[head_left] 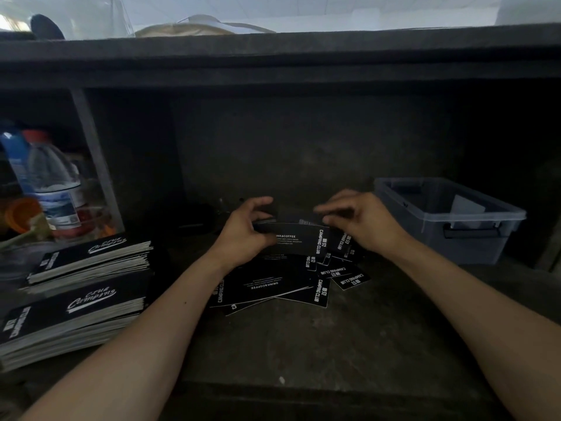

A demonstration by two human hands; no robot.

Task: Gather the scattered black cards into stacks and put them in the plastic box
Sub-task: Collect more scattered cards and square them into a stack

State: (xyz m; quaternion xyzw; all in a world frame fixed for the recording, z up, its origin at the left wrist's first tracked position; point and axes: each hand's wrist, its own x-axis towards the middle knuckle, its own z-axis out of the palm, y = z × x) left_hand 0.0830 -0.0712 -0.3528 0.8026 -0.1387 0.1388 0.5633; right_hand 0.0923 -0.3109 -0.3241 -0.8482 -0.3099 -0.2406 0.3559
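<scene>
Head view: both my forearms reach forward, bare, wrists close together above the middle of the tabletop [303, 344]. My left grip [246, 232] pinches the left end of a small held stack [299, 241] of cards, thumb on the near face and fingers curled over the top edge, holding it upright on its long edge. My right grip [361, 221] hangs with curled fingers over the stack's right end; it is blurred, and I cannot tell whether it touches the cards.

The cards are thin, matte black rectangles with white print. Beneath my hands, loose cards [273, 284] lie fanned and overlapping on the dark, rough tabletop, too overlapped to count. One plastic box [473, 238], translucent with a black latch, stands to the right, just beyond my right wrist, lid off.

On the left sit two tall piles, the far pile [91, 259] and the near pile [76, 314], black-topped with pale page edges. Behind them stands one clear bottle [51, 177] with a red cap.
</scene>
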